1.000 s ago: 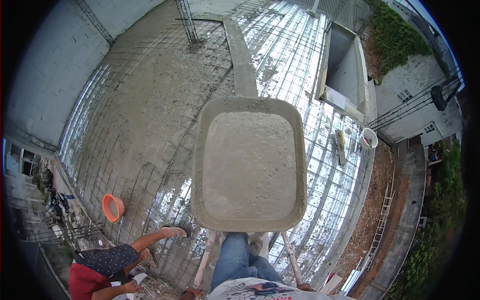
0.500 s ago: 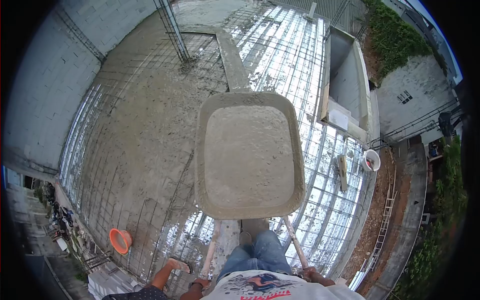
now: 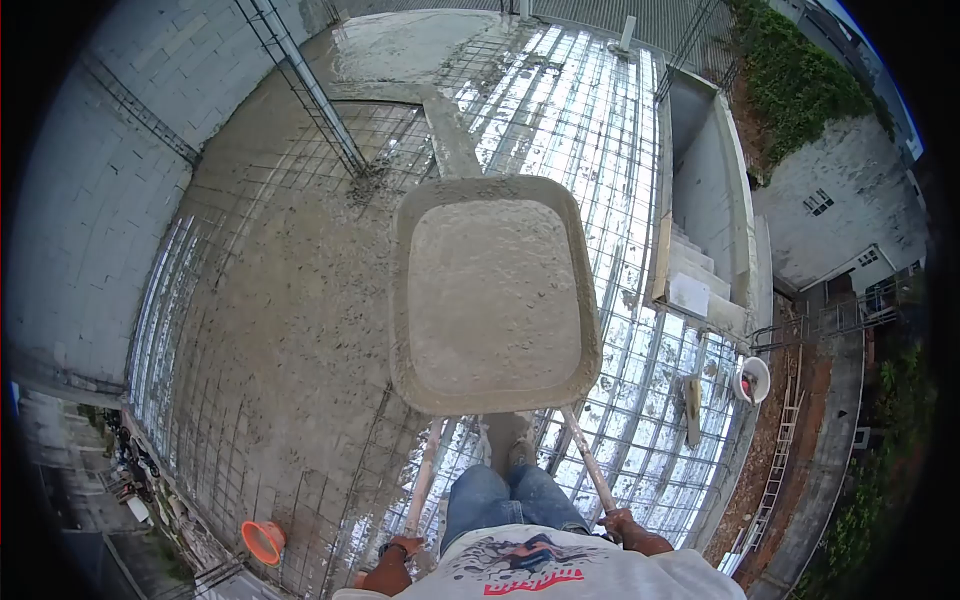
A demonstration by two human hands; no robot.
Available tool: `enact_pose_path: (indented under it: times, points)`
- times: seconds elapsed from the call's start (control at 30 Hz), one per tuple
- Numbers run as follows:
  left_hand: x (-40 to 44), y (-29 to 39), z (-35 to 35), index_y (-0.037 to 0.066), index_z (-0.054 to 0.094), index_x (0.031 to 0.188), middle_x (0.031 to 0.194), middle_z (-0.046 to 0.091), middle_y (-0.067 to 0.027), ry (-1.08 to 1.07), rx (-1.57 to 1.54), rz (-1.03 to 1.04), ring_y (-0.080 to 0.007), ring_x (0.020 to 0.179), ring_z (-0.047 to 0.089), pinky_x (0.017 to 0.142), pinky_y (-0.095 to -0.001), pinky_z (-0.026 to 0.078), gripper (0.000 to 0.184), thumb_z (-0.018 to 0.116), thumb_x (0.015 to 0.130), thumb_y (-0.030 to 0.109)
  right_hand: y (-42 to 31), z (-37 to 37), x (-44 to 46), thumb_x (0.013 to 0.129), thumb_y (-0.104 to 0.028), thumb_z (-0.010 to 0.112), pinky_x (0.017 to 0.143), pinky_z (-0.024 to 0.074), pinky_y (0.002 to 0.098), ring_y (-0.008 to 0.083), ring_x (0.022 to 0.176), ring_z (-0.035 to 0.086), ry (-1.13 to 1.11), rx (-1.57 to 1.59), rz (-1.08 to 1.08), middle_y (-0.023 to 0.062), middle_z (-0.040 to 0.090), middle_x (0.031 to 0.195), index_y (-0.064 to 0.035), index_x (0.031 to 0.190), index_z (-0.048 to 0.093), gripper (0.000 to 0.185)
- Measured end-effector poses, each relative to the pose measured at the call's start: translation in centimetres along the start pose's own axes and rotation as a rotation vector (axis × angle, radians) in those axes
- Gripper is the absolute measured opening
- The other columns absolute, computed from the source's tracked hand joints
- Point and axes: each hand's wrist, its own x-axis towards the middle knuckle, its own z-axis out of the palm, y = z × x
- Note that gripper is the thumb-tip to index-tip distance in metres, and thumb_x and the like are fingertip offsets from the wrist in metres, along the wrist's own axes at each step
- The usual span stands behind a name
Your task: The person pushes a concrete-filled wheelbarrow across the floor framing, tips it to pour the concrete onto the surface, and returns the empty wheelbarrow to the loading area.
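A wheelbarrow point(image 3: 592, 330) stands in front of me, its tray filled with wet grey concrete point(image 3: 495, 300). Two pale handles run back from the tray toward my body. My left hand point(image 3: 404, 547) is wrapped round the end of the left handle point(image 3: 424, 478). On the other side, my right hand point(image 3: 621, 522) grips the right handle point(image 3: 590, 462). The wheel is hidden under the tray. Below the tray, one of my shoes point(image 3: 521, 453) shows on a narrow, concrete-smeared walkway.
Rebar mesh over shiny metal decking point(image 3: 640, 400) lies to the right; fresh concrete point(image 3: 290, 300) covers much of the left. A steel column point(image 3: 310, 90) rises ahead left. A stairwell opening point(image 3: 700, 180), wooden board point(image 3: 692, 412), white bucket point(image 3: 751, 380) and orange bucket point(image 3: 263, 542) are around.
I have moved forward with the wheelbarrow, both hands staying on the handles. The column, stairwell and buckets now appear lower in view. Another person's leg at lower left has mostly left view.
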Motion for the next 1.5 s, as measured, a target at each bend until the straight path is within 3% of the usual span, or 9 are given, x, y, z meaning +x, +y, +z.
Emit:
enact_pose_path:
  times: [0.3, 0.37, 0.43, 0.5, 0.53, 0.67, 0.9, 1.23, 1.5]
  points:
    - [1.7, 15.0, -13.8, 0.001, 0.068, 0.100, 0.084, 0.068, -0.0101, -0.001, 0.066, 0.244, -0.0174, 0.071, 0.064, 0.062, -0.0329, 0.051, 0.064, 0.065, 0.072, 0.058, -3.0, -25.2, 6.3, 0.063, -0.024, 0.086, 0.051, 0.0445, 0.0341, 0.0167, 0.058, 0.056, 0.056, 0.963, 0.493, 0.0074, 0.062, 0.071, -0.0008, 0.082, 0.066, 0.037]
    - [1.6, 20.5, -19.6, 0.008, 0.065, 0.108, 0.089, 0.068, -0.0084, -0.024, 0.205, 0.287, -0.0176, 0.072, 0.064, 0.063, -0.0337, 0.052, 0.056, 0.059, 0.078, 0.055, -1.8, -29.2, 10.4, 0.063, -0.018, 0.085, 0.052, 0.0445, 0.0355, 0.0168, 0.056, 0.055, 0.323, 0.102, -0.090, 0.0057, 0.062, 0.069, -0.0001, 0.079, 0.065, 0.031]
    - [-0.7, 24.0, -22.7, 0.018, 0.060, 0.120, 0.097, 0.068, -0.0071, -0.083, 0.430, 0.374, -0.0193, 0.075, 0.065, 0.065, -0.0353, 0.053, 0.049, 0.053, 0.083, 0.050, -6.2, -40.2, 6.5, 0.063, -0.022, 0.085, 0.054, 0.0456, 0.0355, 0.0179, 0.060, 0.057, 0.126, 0.919, 0.478, 0.0071, 0.063, 0.073, 0.0012, 0.085, 0.065, 0.038]
    - [0.0, 29.7, -27.4, 0.033, 0.047, 0.132, 0.113, 0.064, -0.0081, -0.070, 0.503, 0.401, -0.0260, 0.091, 0.065, 0.077, -0.0406, 0.052, 0.047, 0.048, 0.086, 0.041, -8.4, -47.9, 6.3, 0.062, -0.027, 0.087, 0.057, 0.0467, 0.0359, 0.0187, 0.063, 0.058, 0.041, 0.784, 0.478, 0.0082, 0.064, 0.076, 0.0019, 0.086, 0.064, 0.044]
    - [-0.3, 32.5, -30.3, 0.033, 0.046, 0.133, 0.114, 0.063, -0.0086, -0.046, 0.523, 0.424, -0.0268, 0.094, 0.064, 0.078, -0.0415, 0.052, 0.048, 0.049, 0.086, 0.040, -6.2, -47.6, 10.5, 0.061, -0.031, 0.087, 0.056, 0.0474, 0.0348, 0.0175, 0.063, 0.058, 0.244, 0.323, 0.257, 0.0086, 0.065, 0.077, 0.0019, 0.086, 0.065, 0.046]
    - [-4.1, 36.5, -37.0, 0.031, 0.044, 0.134, 0.119, 0.061, -0.0106, -0.039, 0.662, 0.460, -0.0300, 0.106, 0.061, 0.085, -0.0449, 0.049, 0.052, 0.052, 0.084, 0.036, -8.0, -58.6, 13.2, 0.062, -0.035, 0.086, 0.050, 0.0476, 0.0327, 0.0161, 0.059, 0.058, 0.159, 0.964, 0.520, 0.0084, 0.065, 0.076, 0.0019, 0.087, 0.066, 0.049]
    - [-4.9, 47.8, -51.3, 0.020, 0.059, 0.121, 0.111, 0.065, -0.0094, -0.145, -0.121, 0.045, -0.0233, 0.095, 0.064, 0.080, -0.0404, 0.049, 0.058, 0.058, 0.078, 0.059, -15.2, -79.5, 17.1, 0.068, -0.038, 0.082, 0.043, 0.0443, 0.0368, 0.0179, 0.048, 0.053, 0.083, 0.679, 0.550, 0.0069, 0.061, 0.064, -0.0037, 0.080, 0.063, 0.041]
    - [-5.2, 63.8, -69.0, 0.008, 0.070, 0.092, 0.086, 0.070, -0.0046, 0.245, 0.081, 0.044, -0.0159, 0.076, 0.065, 0.075, -0.0326, 0.050, 0.054, 0.056, 0.080, 0.058, -16.8, -102.8, 28.6, 0.064, -0.030, 0.084, 0.052, 0.0490, 0.0322, 0.0173, 0.060, 0.060, 0.049, 0.548, 0.354, 0.0090, 0.065, 0.075, 0.0020, 0.091, 0.065, 0.046]
    - [-8.6, 76.8, -81.6, 0.010, 0.061, 0.117, 0.110, 0.065, -0.0085, -0.006, 0.210, 0.281, -0.0227, 0.102, 0.061, 0.090, -0.0358, 0.046, 0.061, 0.045, 0.085, 0.059, -19.9, -123.4, 33.0, 0.066, -0.024, 0.082, 0.045, 0.0478, 0.0317, 0.0150, 0.051, 0.057, 0.105, 0.719, 0.489, 0.0068, 0.061, 0.065, 0.0011, 0.075, 0.064, 0.033]
